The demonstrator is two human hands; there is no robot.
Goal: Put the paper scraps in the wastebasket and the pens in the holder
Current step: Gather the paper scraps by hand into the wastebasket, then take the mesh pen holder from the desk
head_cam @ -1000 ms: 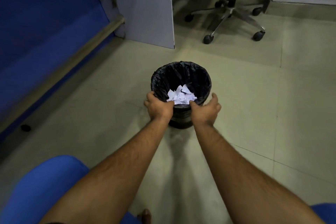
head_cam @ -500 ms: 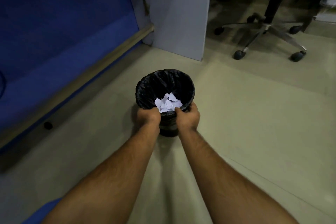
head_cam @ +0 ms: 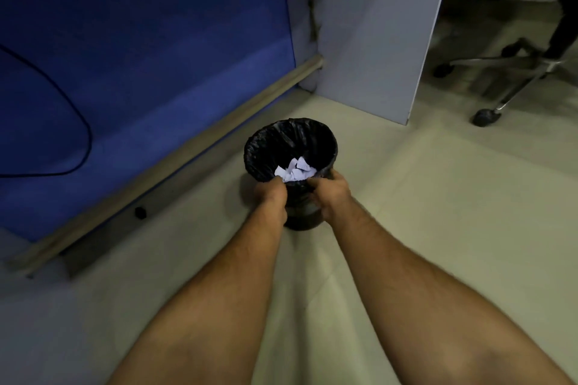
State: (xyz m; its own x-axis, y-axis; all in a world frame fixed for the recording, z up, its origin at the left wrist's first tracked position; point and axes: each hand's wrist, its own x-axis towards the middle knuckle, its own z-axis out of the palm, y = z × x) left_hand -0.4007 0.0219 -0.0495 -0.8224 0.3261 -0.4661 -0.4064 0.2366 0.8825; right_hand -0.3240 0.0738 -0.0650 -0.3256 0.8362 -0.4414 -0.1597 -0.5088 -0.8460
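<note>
The wastebasket (head_cam: 291, 172), a small round bin lined with a black plastic bag, stands upright on the pale tiled floor (head_cam: 438, 212), close to the long metal rail (head_cam: 187, 153) at the foot of the blue partition (head_cam: 140, 40). White paper scraps (head_cam: 295, 173) lie in a loose heap inside it, against the near wall of the liner.

The left hand (head_cam: 270, 197) grips the near-left part of the rim, its fingers curled tightly over the bag's edge with the knuckles uppermost. The right hand (head_cam: 330, 194) holds the near-right part of the rim in the same way, thumb hooked over the liner and the other fingers wrapped down the outer wall. The two hands sit just apart, with the scraps showing between them. Both bare forearms reach forward from the bottom edge of the view.

Beyond the bin a grey panel (head_cam: 369, 40) stands on edge, and behind it, toward the far right, the wheeled base of an office chair (head_cam: 488, 87) rests on the floor. A thin black cable (head_cam: 78, 122) loops across the partition at the left, and a small dark foot (head_cam: 140, 212) sits under the rail.

Compared with a second ago, the bin has come much nearer the rail and the partition, the right hand's fingers have closed from a loose spread into a firm hold, and the two hands have drawn closer together on the rim.
</note>
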